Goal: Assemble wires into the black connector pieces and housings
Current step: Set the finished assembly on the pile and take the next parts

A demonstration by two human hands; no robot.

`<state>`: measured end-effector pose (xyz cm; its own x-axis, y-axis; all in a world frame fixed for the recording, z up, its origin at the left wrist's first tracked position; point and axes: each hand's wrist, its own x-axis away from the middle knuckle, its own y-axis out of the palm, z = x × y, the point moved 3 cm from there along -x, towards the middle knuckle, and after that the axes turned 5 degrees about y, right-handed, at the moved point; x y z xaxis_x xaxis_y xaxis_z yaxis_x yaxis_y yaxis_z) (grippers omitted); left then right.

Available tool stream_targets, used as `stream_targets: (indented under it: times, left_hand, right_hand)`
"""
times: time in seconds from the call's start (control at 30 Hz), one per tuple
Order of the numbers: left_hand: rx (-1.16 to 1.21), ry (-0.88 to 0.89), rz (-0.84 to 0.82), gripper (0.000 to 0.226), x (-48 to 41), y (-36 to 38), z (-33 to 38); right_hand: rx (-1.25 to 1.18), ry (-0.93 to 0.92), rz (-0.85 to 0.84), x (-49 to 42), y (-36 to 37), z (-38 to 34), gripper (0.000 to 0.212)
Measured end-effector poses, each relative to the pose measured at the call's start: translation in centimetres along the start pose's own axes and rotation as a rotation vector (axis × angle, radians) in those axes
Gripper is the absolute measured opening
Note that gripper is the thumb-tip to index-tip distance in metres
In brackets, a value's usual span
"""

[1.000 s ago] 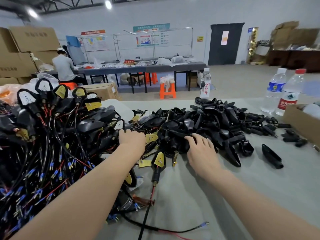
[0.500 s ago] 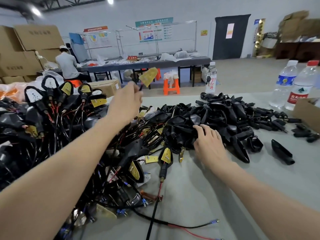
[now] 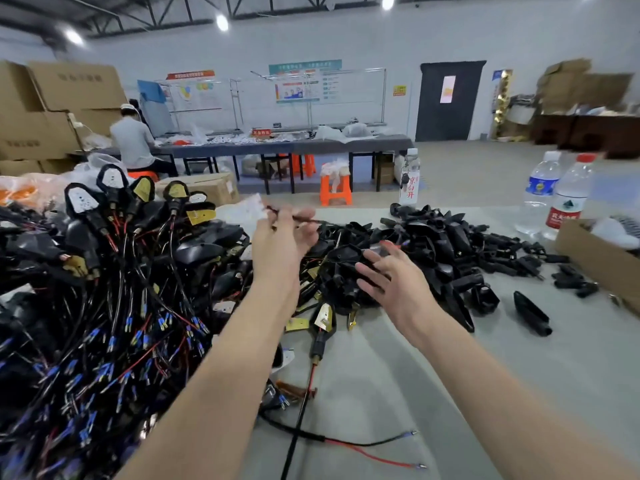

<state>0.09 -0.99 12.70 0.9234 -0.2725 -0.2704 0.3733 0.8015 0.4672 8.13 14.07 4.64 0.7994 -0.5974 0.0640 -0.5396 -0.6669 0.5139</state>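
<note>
My left hand (image 3: 280,244) is raised over the middle of the table and pinches a thin black wire whose blurred pale plate (image 3: 254,206) sticks out to the left. My right hand (image 3: 391,275) hovers open with spread fingers just above the heap of empty black housings (image 3: 443,240), holding nothing. A big tangle of finished wired pieces (image 3: 104,289) with blue-tipped leads fills the left side. One wired piece with a yellow plate (image 3: 323,318) lies on the table between my arms, its black and red leads (image 3: 374,445) trailing toward me.
Two water bottles (image 3: 554,199) and a third labelled bottle (image 3: 408,181) stand at the far table edge. A cardboard box (image 3: 599,261) sits at the right. A loose black housing (image 3: 530,313) lies alone. A person (image 3: 133,140) works at a distant table.
My left hand pulled a wired piece up out of the pile and brought it toward the middle. My right hand lifted off the housing heap and spread its fingers.
</note>
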Motion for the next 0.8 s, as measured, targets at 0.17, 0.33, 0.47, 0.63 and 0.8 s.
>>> stream_targets:
  times: [0.17,0.33,0.47,0.63,0.8]
  left_hand:
    - [0.117,-0.164,0.158,0.016,3.8,-5.1,-7.5]
    - [0.08,-0.251,0.025,0.016,5.6,-4.5,-11.1]
    - [-0.068,-0.261,-0.137,0.016,6.9,-3.6,-13.8]
    - [-0.131,-0.254,-0.129,0.029,6.5,-4.4,-14.2]
    - [-0.151,-0.133,-0.055,0.018,6.2,-4.8,-13.3]
  right_hand:
    - [-0.229,0.058,0.05,1.6,-2.3,0.8,0.018]
    - [-0.221,0.05,0.083,2.5,-2.9,2.9,0.021]
    - [0.043,0.061,0.05,2.4,-2.2,4.3,0.02]
    - [0.143,-0.05,0.201,0.8,-3.8,3.0,0.023]
    - [0.102,-0.102,0.326,-2.0,-5.2,1.8,0.016]
